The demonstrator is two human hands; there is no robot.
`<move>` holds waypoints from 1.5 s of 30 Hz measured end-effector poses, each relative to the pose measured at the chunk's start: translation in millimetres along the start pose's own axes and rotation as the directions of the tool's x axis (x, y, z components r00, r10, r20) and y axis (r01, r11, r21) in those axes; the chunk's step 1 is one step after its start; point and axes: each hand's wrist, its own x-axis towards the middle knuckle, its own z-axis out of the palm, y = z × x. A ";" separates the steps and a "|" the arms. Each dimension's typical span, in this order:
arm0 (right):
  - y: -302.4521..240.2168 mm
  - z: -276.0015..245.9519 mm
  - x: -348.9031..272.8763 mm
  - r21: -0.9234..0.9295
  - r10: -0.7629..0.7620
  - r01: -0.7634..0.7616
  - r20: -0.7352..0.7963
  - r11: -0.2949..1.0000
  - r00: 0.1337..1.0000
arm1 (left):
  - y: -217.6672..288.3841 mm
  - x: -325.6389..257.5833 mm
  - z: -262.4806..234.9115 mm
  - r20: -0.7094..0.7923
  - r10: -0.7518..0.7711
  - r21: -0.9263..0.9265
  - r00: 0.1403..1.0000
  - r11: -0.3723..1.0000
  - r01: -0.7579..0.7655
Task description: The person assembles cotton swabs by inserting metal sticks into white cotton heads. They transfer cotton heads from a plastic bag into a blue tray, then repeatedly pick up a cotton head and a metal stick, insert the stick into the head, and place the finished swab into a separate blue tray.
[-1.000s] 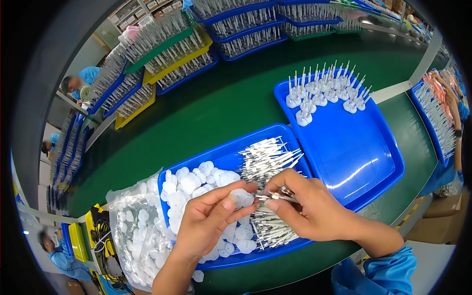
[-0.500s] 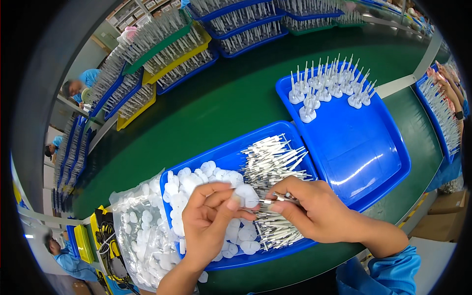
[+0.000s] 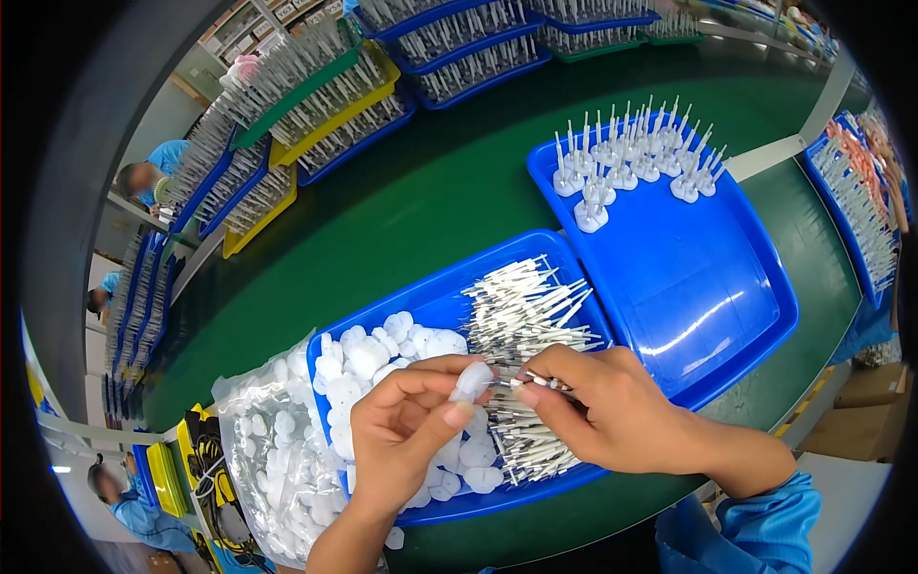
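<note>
Between its thumb and fingers my left hand (image 3: 394, 426) pinches a translucent white plastic disc (image 3: 470, 382), turned partly edge-on. My right hand (image 3: 622, 411) is closed on several thin white rods with metal ends; one rod (image 3: 517, 383) points at the disc. Whether its tip touches the disc cannot be made out. Below both hands lies a blue tray (image 3: 435, 295), with loose white discs (image 3: 367, 356) on its left side and a pile of white rods (image 3: 521, 316) on its right.
A second blue tray (image 3: 669, 277) stands at the right, with upright rods on white bases (image 3: 631, 158) at its far end. A clear bag of discs (image 3: 287, 469) lies at left. Stacked trays (image 3: 330, 134) of upright rods line the far side of the green table (image 3: 402, 191). Other people work nearby.
The disc in my left hand has turned from nearly face-on to more edge-on. My right hand stays close by, still holding the rods. The view has shifted slightly.
</note>
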 end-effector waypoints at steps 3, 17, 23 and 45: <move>-0.9 0.1 -0.7 -0.010 0.012 -0.012 0.011 1.000 1.000 | -1.6 -0.2 -1.3 0.011 0.089 0.161 0.996 0.983 -0.090; 9.8 11.2 -5.4 -0.081 -0.104 0.101 -0.029 0.992 0.994 | 0.7 2.4 -2.1 -0.019 -0.019 0.045 1.000 0.999 0.020; 10.7 8.4 -3.5 -0.088 -0.144 0.139 -0.056 0.986 0.988 | 1.0 3.5 -3.4 0.009 -0.093 -0.068 0.996 0.993 0.093; -4.0 -1.0 -4.2 0.046 0.035 -0.038 0.071 0.998 0.997 | -1.8 1.0 -2.8 0.151 0.090 0.085 0.984 0.991 -0.104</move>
